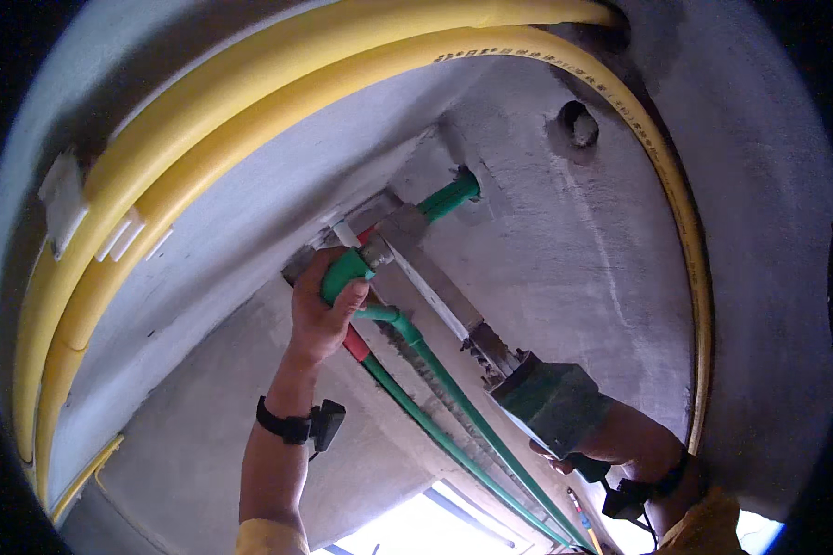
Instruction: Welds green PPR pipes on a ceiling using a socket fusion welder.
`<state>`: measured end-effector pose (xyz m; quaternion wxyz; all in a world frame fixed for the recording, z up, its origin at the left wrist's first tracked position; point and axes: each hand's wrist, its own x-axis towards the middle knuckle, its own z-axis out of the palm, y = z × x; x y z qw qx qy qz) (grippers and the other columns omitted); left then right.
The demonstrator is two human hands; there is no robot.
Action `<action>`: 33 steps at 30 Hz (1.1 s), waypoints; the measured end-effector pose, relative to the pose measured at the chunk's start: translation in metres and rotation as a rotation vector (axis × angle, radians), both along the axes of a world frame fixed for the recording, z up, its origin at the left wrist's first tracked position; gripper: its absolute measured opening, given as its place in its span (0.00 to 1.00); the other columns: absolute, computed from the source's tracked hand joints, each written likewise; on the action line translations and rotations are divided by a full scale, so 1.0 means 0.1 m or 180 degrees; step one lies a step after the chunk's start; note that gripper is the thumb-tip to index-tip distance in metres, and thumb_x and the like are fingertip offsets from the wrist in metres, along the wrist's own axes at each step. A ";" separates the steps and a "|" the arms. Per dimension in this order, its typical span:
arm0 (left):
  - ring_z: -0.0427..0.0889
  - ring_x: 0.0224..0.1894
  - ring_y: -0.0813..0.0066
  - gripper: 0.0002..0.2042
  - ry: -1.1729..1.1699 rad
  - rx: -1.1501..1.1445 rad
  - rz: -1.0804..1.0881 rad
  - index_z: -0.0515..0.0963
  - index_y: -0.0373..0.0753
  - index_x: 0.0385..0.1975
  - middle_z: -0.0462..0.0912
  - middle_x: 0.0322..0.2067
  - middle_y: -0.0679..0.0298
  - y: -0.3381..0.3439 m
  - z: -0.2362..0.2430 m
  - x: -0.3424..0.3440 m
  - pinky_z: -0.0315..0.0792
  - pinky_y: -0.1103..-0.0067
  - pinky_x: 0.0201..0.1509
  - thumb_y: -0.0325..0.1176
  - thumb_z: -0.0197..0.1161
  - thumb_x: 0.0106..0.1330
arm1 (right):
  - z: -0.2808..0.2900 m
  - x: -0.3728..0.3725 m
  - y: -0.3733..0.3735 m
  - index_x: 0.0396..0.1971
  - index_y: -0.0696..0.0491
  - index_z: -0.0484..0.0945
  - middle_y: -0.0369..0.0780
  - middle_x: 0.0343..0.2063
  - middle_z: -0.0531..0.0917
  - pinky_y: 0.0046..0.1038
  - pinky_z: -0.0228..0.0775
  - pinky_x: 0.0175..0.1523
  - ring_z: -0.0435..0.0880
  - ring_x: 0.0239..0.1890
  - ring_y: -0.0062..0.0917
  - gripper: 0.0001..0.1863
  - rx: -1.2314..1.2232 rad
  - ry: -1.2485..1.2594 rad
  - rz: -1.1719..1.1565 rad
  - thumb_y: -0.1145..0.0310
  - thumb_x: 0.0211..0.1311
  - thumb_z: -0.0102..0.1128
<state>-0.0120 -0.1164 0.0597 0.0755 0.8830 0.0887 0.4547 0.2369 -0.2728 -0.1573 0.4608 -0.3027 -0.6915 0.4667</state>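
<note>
Green pipe fitting [346,270]: short, stout, partly covered. Left hand [322,316]: curled closed around the fitting, thumb across its near side, most fingers out of sight behind. Bar-shaped tool [444,301]: grey head just beside the fitting, small metal stub between, contact hard to make out; long flat shank slanting down to the right of the fitting, ending in a dark green housing [551,398]. Right hand [625,433]: well to the lower right of the fitting, closed round the tool's rear end, fingers largely hidden by the housing. Green pipe stub [451,196]: above right of the fitting, out of the wall, near end lost behind the tool head. Bent green pipe [473,408]: from just below the fitting, down to the right; join concealed by the thumb. Second green pipe [407,407], with red section [355,342]: below the fitting, upper end covered by the left hand. Two yellow pipes [509,13]: arching above the fitting, lower left lengths lost in the dark rim. Round hole [580,123]: upper right of the fitting, depth in shadow. Bright opening [407,527]: well below the fitting, washed out, cut off by the lower edge.
</note>
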 end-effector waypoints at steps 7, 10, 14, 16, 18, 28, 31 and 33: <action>0.73 0.27 0.84 0.20 -0.0037 0.0155 0.0432 0.73 0.33 0.46 0.76 0.28 0.68 -0.11 0.10 -0.14 0.70 0.84 0.31 0.40 0.66 0.60 | 0.11 -0.04 0.10 0.30 0.54 0.79 0.34 0.18 0.80 0.21 0.69 0.27 0.77 0.20 0.15 0.12 -0.0012 0.0267 0.0370 0.59 0.62 0.60; 0.73 0.27 0.83 0.18 0.0076 0.0610 0.0374 0.75 0.33 0.43 0.76 0.28 0.68 -0.18 0.18 0.14 0.69 0.83 0.31 0.39 0.66 0.60 | 0.02 -0.03 -0.02 0.29 0.53 0.79 0.32 0.17 0.78 0.21 0.68 0.25 0.75 0.19 0.15 0.12 0.0229 0.0870 0.0319 0.60 0.63 0.59; 0.73 0.27 0.80 0.16 0.0022 0.0746 0.0641 0.76 0.32 0.40 0.77 0.27 0.66 -0.31 0.18 0.12 0.70 0.82 0.32 0.39 0.67 0.60 | -0.15 -0.09 0.25 0.30 0.53 0.79 0.31 0.17 0.77 0.20 0.67 0.24 0.75 0.19 0.15 0.10 0.0221 0.0751 0.0473 0.61 0.64 0.58; 0.73 0.27 0.79 0.17 0.0034 0.0767 0.0763 0.76 0.32 0.40 0.77 0.27 0.65 -0.43 0.21 0.12 0.70 0.81 0.32 0.38 0.67 0.59 | -0.24 -0.14 0.34 0.31 0.53 0.79 0.32 0.17 0.78 0.21 0.67 0.24 0.76 0.20 0.15 0.11 0.0746 0.0890 0.0554 0.61 0.64 0.58; 0.73 0.27 0.78 0.17 0.0270 0.1061 0.0869 0.76 0.32 0.39 0.76 0.25 0.63 -0.49 0.24 0.11 0.70 0.80 0.32 0.38 0.68 0.58 | -0.19 -0.07 0.29 0.32 0.54 0.79 0.33 0.18 0.78 0.21 0.69 0.25 0.76 0.20 0.15 0.10 0.0906 0.1023 0.0750 0.63 0.64 0.58; 0.76 0.27 0.72 0.18 0.0285 0.1202 0.0778 0.76 0.30 0.38 0.78 0.25 0.60 -0.53 0.21 0.19 0.71 0.77 0.34 0.39 0.66 0.58 | -0.42 -0.22 0.33 0.40 0.58 0.75 0.38 0.33 0.82 0.26 0.75 0.45 0.82 0.37 0.22 0.13 0.2084 0.0660 -0.1148 0.72 0.57 0.65; 0.76 0.27 0.71 0.18 0.0358 0.1288 0.0906 0.76 0.30 0.39 0.78 0.25 0.59 -0.55 0.21 0.24 0.71 0.77 0.34 0.40 0.67 0.58 | -0.52 -0.21 0.43 0.43 0.57 0.74 0.38 0.37 0.81 0.27 0.73 0.49 0.80 0.40 0.22 0.15 0.1997 0.0331 -0.1290 0.73 0.57 0.65; 0.76 0.27 0.72 0.18 0.0423 0.1263 0.0944 0.76 0.31 0.39 0.78 0.25 0.60 -0.54 0.22 0.27 0.71 0.77 0.33 0.39 0.66 0.58 | -0.58 -0.25 0.53 0.44 0.57 0.73 0.38 0.37 0.81 0.28 0.73 0.49 0.81 0.40 0.24 0.16 0.2087 0.0359 -0.1292 0.72 0.57 0.65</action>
